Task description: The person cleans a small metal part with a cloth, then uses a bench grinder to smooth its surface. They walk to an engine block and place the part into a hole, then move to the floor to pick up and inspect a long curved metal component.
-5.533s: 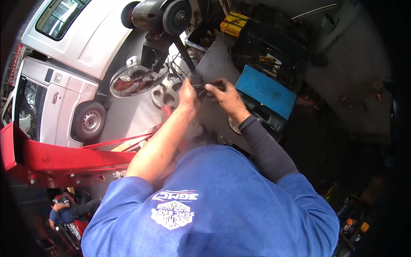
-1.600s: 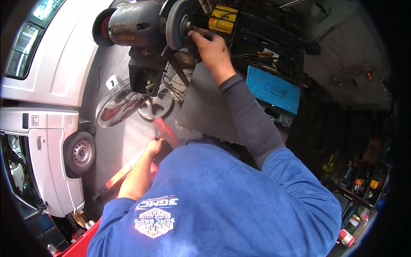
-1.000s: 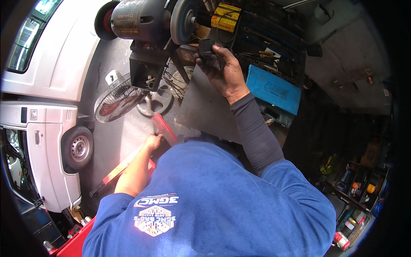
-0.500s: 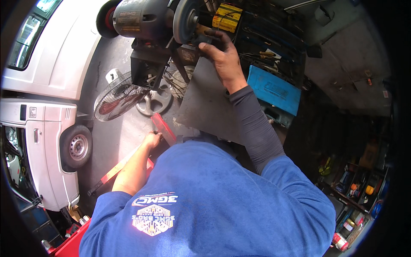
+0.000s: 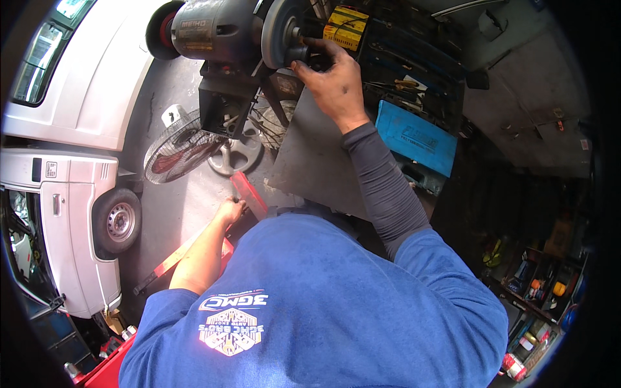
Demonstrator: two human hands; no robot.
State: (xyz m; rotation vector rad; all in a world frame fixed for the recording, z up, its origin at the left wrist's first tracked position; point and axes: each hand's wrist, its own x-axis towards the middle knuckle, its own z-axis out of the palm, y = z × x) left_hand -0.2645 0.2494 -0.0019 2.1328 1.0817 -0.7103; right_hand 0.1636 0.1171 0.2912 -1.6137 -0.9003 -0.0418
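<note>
My right hand [image 5: 336,87] pinches a small dark cylindrical part [image 5: 298,54] between thumb and fingers, beside the grey grinding wheel [image 5: 278,39] of a bench grinder [image 5: 207,29]. Whether the part touches the wheel I cannot tell. A dark sleeve covers my right forearm, which reaches over a grey tabletop [image 5: 317,149]. Lower and to the left, my left hand [image 5: 229,211] is closed beside a red metal bar [image 5: 249,194]. What its fingers hold, if anything, is too small to make out.
A fan [image 5: 184,145] and a grey handwheel-like base [image 5: 236,155] stand under the grinder. Right of my arm lie a blue case [image 5: 415,137], a yellow box [image 5: 346,28] and dark tools. White vehicles [image 5: 71,226] fill the left side. Shelves with supplies [image 5: 533,291] are at lower right.
My right hand has turned slightly and shifted a little, so the dark part shows more plainly beside the wheel. The left hand has hardly moved.
</note>
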